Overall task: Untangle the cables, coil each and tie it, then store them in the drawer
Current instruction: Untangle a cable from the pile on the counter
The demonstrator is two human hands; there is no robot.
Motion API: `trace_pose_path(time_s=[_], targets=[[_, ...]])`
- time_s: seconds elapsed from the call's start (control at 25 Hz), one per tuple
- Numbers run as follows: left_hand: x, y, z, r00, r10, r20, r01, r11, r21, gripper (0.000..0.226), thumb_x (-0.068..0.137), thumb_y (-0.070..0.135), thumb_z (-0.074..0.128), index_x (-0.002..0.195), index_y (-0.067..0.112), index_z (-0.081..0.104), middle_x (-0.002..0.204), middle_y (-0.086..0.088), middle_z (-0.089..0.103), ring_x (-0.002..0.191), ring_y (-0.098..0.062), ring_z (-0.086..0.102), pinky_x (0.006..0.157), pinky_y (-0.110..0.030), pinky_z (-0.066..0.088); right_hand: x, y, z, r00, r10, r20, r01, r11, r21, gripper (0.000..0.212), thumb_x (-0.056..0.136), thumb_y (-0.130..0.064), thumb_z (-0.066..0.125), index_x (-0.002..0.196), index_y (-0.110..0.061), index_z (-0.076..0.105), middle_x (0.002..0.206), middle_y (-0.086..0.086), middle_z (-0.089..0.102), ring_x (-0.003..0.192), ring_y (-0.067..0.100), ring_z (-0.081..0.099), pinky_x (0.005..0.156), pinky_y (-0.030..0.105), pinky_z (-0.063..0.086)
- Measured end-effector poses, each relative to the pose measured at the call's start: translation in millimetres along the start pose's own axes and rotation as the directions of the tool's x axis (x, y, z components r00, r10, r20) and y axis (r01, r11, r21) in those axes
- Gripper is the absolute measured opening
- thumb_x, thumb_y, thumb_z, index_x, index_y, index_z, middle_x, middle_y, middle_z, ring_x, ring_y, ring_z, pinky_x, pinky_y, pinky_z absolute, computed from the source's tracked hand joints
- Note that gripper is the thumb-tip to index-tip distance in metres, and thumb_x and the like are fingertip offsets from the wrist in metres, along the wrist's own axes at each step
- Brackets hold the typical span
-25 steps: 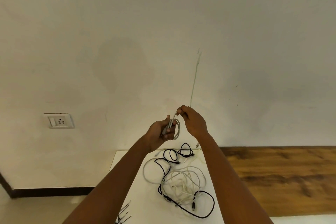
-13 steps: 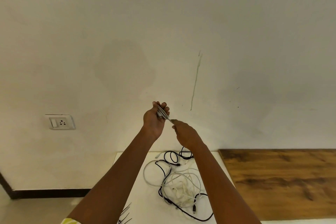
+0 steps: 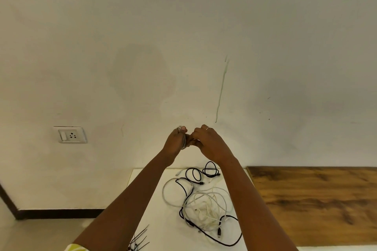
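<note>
Above the white tabletop (image 3: 155, 199), both hands are raised in front of the pale wall. The left hand (image 3: 175, 142) is curled round a small coil of thin grey cable (image 3: 184, 143), gripping it. The right hand (image 3: 208, 141) is pressed up against it, fingers bent in at the coil and seemingly pinching the cable, though exactly what they hold is hidden.

It looks like the coiling step is nearly done on this one cable, with tying next. That would call for keeping the loops clamped in the left hand while the right fetches one of the thin black zip ties (image 3: 140, 237) lying at the near left edge of the table. Below the hands, a tangled heap of white and black cables (image 3: 204, 206) waits unsorted. No drawer is in sight.
</note>
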State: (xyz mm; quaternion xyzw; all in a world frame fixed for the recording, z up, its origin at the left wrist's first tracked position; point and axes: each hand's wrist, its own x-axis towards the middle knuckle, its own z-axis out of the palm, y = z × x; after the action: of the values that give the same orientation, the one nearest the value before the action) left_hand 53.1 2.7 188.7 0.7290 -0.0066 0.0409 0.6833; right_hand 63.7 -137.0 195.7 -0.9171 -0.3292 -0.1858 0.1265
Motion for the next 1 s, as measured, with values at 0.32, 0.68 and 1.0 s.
trace_pose_path(time_s=[0.32, 0.68, 1.0], targets=[[-10.2, -12.8, -0.3, 0.962, -0.060, 0.265, 0.039, 0.996, 0.084, 0.049, 0.104, 0.031, 0.024, 0.086, 0.008, 0.064, 0.073, -0.006, 0.071, 0.051, -0.014, 0.057, 0.061, -0.028, 0.038, -13.1, 3.5, 5.5, 0.954, 0.290, -0.076, -0.212, 0.830, 0.517, 0.014, 0.073, -0.004, 0.070, 0.086, -0.009, 0.068, 0.085, 0.005, 0.068, 0.081, 0.019, 0.062, 0.076, 0.033, 0.051], [-12.7, -20.1, 0.1, 0.950, -0.192, 0.247, 0.183, 0.981, 0.058, 0.056, 0.100, 0.040, 0.027, 0.086, 0.002, 0.065, 0.065, -0.019, 0.064, 0.042, -0.015, 0.044, 0.045, -0.021, 0.037, -25.7, 9.6, 22.7, 0.960, 0.247, 0.129, -0.258, 0.611, 0.749, 0.056, 0.075, -0.011, 0.076, 0.125, -0.028, 0.057, 0.118, -0.017, 0.059, 0.110, -0.005, 0.053, 0.090, 0.009, 0.041], [-12.0, -33.4, 8.9, 0.994, -0.111, -0.003, 0.110, 0.977, 0.182, 0.044, 0.096, 0.024, 0.030, 0.066, 0.007, 0.056, 0.060, -0.012, 0.059, 0.045, -0.013, 0.047, 0.050, -0.022, 0.039, -28.3, 2.6, 40.0, 0.940, 0.342, 0.019, -0.261, 0.681, 0.684, 0.032, 0.084, 0.001, 0.062, 0.115, -0.006, 0.066, 0.085, 0.000, 0.064, 0.081, 0.007, 0.058, 0.075, 0.002, 0.038]])
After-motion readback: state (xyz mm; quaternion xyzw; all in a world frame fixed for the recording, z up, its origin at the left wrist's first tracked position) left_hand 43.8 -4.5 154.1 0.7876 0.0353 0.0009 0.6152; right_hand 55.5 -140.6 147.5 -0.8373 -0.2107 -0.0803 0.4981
